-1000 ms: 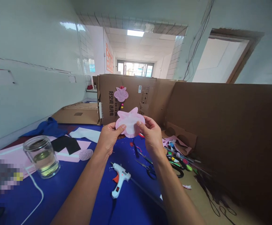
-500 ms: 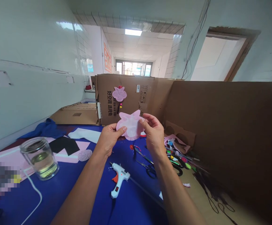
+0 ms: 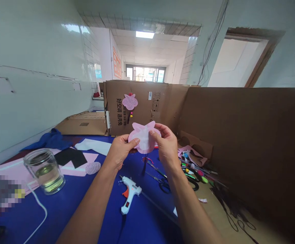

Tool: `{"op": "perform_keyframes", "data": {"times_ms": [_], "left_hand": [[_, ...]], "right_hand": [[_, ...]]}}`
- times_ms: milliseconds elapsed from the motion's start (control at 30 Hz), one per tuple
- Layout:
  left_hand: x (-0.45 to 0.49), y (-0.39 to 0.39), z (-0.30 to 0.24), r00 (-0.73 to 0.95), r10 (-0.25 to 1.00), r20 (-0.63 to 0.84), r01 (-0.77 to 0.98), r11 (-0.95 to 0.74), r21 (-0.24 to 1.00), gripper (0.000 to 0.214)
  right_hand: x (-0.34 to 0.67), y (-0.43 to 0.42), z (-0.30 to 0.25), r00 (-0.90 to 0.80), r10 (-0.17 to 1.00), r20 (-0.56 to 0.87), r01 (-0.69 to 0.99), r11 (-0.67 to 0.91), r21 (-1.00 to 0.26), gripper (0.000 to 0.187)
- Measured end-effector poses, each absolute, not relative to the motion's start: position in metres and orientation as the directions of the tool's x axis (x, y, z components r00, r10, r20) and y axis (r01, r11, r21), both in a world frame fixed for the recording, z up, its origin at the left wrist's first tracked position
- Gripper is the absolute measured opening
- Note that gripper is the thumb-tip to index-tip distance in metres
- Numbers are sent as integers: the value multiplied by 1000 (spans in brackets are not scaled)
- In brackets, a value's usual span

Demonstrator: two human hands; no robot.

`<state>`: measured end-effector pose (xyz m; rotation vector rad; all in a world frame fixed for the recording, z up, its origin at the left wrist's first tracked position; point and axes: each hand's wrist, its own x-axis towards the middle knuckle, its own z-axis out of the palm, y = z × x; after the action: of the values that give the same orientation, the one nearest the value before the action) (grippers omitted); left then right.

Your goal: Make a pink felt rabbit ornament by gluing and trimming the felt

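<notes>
The left hand [image 3: 119, 149] and right hand [image 3: 168, 144] each pinch one side of a pink cutout [image 3: 144, 137], thumbs towards me, holding it up between them. Beneath, a white glue gun [image 3: 131, 194] (orange-triggered, I notice) lies on the blue table [image 3: 86, 203].

The pink cutout [image 3: 144, 138] is matt, perhaps paper; the glue gun [image 3: 131, 190], smooth plastic; the tumbler [image 3: 47, 173], glossy clear glass.

Pink cutout [image 3: 144, 139] moved sl. down + R.
</notes>
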<state>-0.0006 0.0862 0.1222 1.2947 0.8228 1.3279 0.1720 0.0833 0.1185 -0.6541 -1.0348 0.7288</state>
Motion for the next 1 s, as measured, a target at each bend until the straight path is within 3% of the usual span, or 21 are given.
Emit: {"op": "perform_keyframes", "data": {"times_ms": [367,1000], "left_hand": [[-2,84,127,34,964,262,-273,-243,931,50],[0,86,123,44,958,283,-330,-254,909,46]], "right_hand": [[169,81,117,256,829,497,-240,552,-798,40],[161,79,117,153,882,446,-278,472,-837,44]]}}
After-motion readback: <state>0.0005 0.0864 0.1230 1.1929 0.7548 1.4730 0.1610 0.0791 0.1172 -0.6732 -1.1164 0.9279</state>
